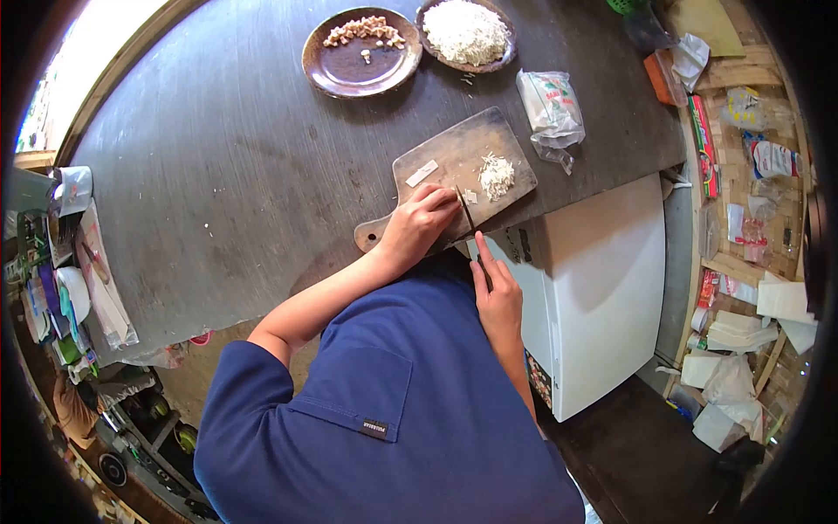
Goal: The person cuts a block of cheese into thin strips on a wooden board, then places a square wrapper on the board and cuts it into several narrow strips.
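Observation:
A wooden cutting board [410, 208] with a handle lies at the table's near edge. My left hand [423, 220] is closed over its lower part, fingers curled down beside the blade; what they press is mostly hidden. In my right hand [497, 288] is a knife [466, 208], its narrow dark blade against the board next to my left fingertips. A heap of thin white shreds [497, 177] sits toward the board's right side. Near the blade are a few small white bits [471, 197]. A flat, pale rectangular slice [422, 173] lies above my left hand.
Beyond the board, a brown plate [356, 82] carries small tan pieces [365, 31]. Beside it, a dark plate [510, 54] is heaped with white shreds [465, 31]. A plastic-wrapped packet [552, 106] lies right of the board. A white appliance [602, 279] stands below the table edge.

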Tool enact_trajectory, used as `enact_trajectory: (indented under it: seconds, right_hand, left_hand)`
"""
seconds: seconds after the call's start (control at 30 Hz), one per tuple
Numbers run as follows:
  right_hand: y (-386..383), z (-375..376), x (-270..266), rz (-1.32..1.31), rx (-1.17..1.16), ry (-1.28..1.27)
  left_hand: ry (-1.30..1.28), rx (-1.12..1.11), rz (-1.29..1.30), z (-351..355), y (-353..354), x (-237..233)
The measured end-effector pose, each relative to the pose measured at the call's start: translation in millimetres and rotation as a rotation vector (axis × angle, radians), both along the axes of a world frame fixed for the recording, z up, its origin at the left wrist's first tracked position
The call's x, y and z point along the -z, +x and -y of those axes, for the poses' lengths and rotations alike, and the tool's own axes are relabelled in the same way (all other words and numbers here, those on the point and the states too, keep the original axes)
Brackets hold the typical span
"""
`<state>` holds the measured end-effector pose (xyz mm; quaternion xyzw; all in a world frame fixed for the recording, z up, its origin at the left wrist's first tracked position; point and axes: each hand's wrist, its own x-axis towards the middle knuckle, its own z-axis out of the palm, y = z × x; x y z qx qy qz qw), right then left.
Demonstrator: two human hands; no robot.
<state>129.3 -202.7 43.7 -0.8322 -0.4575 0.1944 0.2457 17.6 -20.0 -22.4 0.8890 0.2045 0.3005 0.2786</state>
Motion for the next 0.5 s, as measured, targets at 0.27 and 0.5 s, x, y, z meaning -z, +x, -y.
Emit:
enact_trajectory:
  seconds: [0.27, 0.5]
  right_hand:
    - [4, 1, 8, -0.006, -0.006, -0.010]
    - [4, -1, 3, -0.068, -0.018, 0.059]
  left_hand:
    - [-0.046, -0.026, 0.017, 1, 2, -5]
    - [-0.153, -0.072, 0.091, 0, 4, -3]
